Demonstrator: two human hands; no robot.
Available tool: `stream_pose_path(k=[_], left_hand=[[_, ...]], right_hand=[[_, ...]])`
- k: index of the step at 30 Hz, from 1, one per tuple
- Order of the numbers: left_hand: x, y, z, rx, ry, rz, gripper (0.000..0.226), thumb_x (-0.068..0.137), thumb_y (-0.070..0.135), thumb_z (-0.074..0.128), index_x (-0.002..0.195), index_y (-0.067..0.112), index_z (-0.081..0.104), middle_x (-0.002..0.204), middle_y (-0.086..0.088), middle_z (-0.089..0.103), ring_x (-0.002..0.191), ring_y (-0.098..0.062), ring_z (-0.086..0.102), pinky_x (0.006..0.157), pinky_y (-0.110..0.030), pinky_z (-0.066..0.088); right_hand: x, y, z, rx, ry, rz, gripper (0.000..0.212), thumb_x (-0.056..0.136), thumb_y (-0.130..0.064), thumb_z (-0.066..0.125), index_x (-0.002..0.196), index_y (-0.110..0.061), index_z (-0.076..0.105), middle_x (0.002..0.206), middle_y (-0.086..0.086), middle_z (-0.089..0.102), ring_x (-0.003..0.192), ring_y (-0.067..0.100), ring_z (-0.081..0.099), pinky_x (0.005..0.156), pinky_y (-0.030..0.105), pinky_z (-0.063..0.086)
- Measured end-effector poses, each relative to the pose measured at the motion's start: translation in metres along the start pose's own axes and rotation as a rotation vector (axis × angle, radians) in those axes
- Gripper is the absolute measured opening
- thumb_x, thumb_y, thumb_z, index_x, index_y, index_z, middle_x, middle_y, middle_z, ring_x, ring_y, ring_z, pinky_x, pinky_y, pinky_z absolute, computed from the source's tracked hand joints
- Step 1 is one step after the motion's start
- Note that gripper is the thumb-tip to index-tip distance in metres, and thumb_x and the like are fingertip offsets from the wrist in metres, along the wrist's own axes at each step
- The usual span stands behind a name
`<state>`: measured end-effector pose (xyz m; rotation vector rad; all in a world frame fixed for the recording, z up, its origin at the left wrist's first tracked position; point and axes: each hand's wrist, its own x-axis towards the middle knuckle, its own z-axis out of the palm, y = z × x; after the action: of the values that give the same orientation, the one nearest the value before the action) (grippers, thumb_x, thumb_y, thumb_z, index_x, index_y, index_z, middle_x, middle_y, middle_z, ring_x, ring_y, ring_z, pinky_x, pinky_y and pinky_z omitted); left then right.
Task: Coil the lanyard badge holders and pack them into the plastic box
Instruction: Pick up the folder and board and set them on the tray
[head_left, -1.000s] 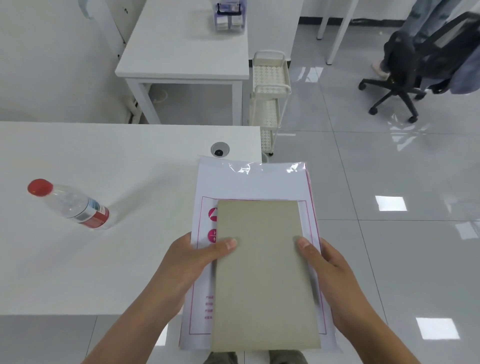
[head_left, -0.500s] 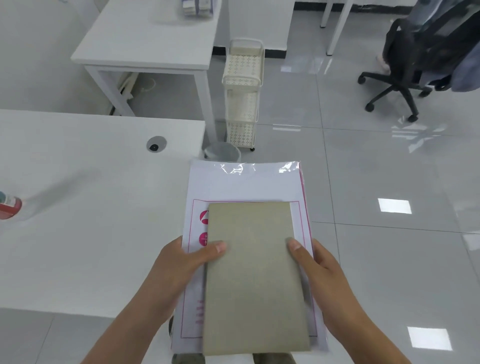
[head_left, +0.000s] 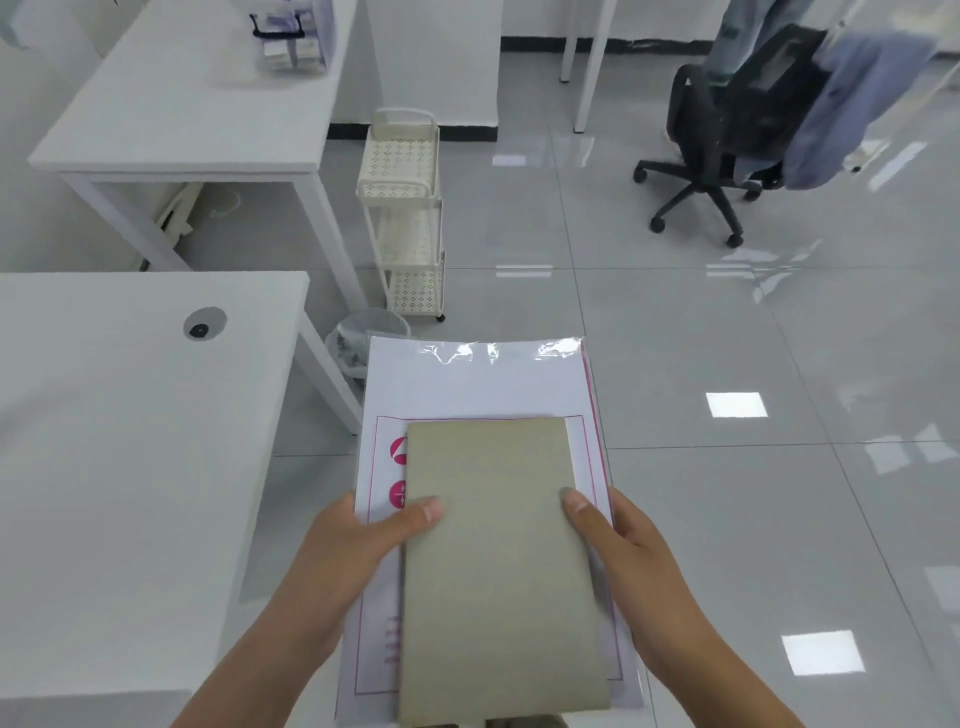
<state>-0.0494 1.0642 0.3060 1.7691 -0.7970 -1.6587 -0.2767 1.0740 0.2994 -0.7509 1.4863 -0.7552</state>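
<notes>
Head view: the left hand (head_left: 358, 540) and right hand (head_left: 623, 551) each grip a side of a stack, a tan board (head_left: 498, 566) on a plastic sleeve (head_left: 472, 384), thumbs pressing on top. Carry it level, thumbs firm, so the board cannot slide. Its long axis runs away from the person, out over the floor beside the bench (head_left: 130, 441). No lanyards or box recognisable.

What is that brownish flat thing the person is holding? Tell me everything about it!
The grey-brown board is a plain, flat rectangle that looks like cardboard, with no print showing. It lies long-ways on top of a bigger white plastic-wrapped pack with pink markings. The left hand and right hand hold the stack from either side, thumbs pressing on the board's edges. It is carried above the floor, beside the white desk.
</notes>
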Motion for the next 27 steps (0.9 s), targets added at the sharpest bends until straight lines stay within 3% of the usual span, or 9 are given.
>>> stream_pose_path(k=[7,10,12,15,20,27], left_hand=[[0.011,0.009,0.091,0.012,-0.037,0.017,0.028,0.078,0.032,0.078,0.104,0.022,0.076,0.098,0.002,0.078,0.093,-0.021,0.074,0.094,-0.044,0.054],[0.021,0.015,0.143,-0.005,-0.012,0.002,0.032,0.076,0.031,0.077,0.105,0.019,0.073,0.094,-0.001,0.078,0.086,-0.023,0.075,0.083,-0.041,0.058],[0.027,0.022,0.175,-0.015,-0.011,-0.006,0.034,0.076,0.03,0.078,0.107,0.017,0.072,0.095,-0.002,0.078,0.086,-0.023,0.075,0.085,-0.043,0.058],[0.034,0.035,0.216,-0.022,-0.019,-0.004,0.037,0.076,0.031,0.079,0.109,0.016,0.072,0.099,-0.003,0.078,0.091,-0.025,0.074,0.092,-0.048,0.056],[0.048,0.053,0.249,-0.027,-0.019,0.014,0.049,0.067,0.04,0.083,0.11,0.017,0.073,0.101,-0.003,0.077,0.093,-0.024,0.074,0.094,-0.048,0.055],[0.103,0.089,0.263,-0.057,0.0,0.007,0.054,0.06,0.042,0.083,0.107,0.016,0.074,0.1,-0.004,0.077,0.091,-0.026,0.075,0.092,-0.047,0.055]], right_hand=[[0.018,-0.003,-0.092,-0.038,0.023,-0.022,0.023,0.096,-0.04,0.054,0.102,-0.023,0.069,0.097,-0.005,0.075,0.088,0.01,0.072,0.079,0.027,0.055],[0.033,-0.003,-0.142,-0.051,0.012,-0.016,0.022,0.096,-0.04,0.054,0.103,-0.026,0.069,0.096,-0.008,0.075,0.087,0.006,0.071,0.072,0.018,0.055],[0.042,-0.009,-0.174,-0.041,-0.002,-0.024,0.02,0.098,-0.037,0.052,0.105,-0.028,0.068,0.095,-0.013,0.075,0.086,0.002,0.071,0.065,0.013,0.053],[0.056,-0.022,-0.217,-0.051,-0.013,-0.026,0.02,0.098,-0.038,0.052,0.107,-0.028,0.067,0.096,-0.014,0.075,0.086,0.001,0.07,0.069,0.015,0.051],[0.081,-0.036,-0.251,-0.039,-0.031,-0.025,0.022,0.098,-0.037,0.052,0.11,-0.026,0.068,0.1,-0.013,0.075,0.091,0.003,0.07,0.076,0.02,0.051],[0.143,-0.064,-0.265,-0.058,-0.039,-0.018,0.023,0.097,-0.04,0.053,0.109,-0.028,0.067,0.097,-0.014,0.074,0.089,0.001,0.07,0.069,0.015,0.052]])
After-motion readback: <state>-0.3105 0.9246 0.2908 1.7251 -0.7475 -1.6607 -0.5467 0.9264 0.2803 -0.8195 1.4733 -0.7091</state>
